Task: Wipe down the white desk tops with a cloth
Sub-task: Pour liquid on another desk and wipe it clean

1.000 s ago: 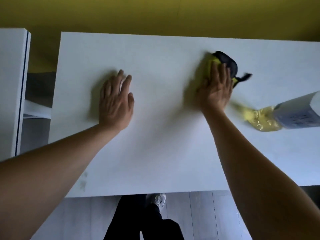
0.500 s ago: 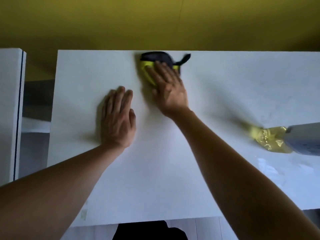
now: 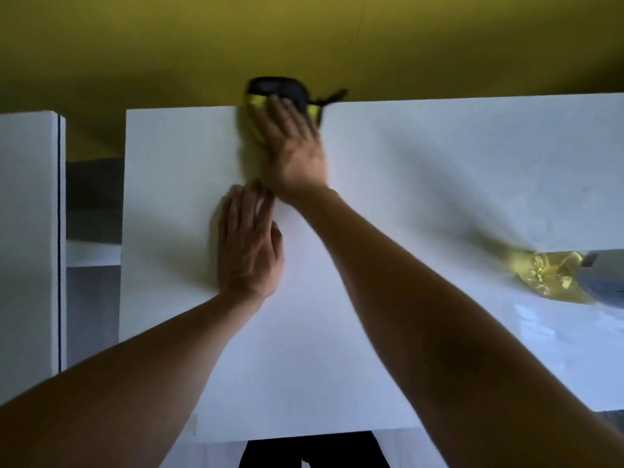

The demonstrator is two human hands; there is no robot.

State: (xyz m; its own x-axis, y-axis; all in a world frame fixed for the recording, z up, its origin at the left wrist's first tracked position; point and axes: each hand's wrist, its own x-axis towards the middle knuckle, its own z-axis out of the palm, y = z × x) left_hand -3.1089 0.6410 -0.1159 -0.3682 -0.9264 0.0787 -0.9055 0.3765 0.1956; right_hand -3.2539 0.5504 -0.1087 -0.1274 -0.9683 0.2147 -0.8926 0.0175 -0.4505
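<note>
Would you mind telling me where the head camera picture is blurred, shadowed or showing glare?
Head view: the right hand and the yellow-and-dark cloth at the desk's far edge are motion-smeared; the left hand is sharper and casts a soft shadow to its left on the white desk top; pale glare sits near the yellow bottle at the right edge.

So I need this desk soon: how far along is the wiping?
Done: cannot tell from the surface. In hand: right hand presses the cloth at the desk's far edge; left hand rests flat. Left: the bottle end, perhaps the next desk.
</note>
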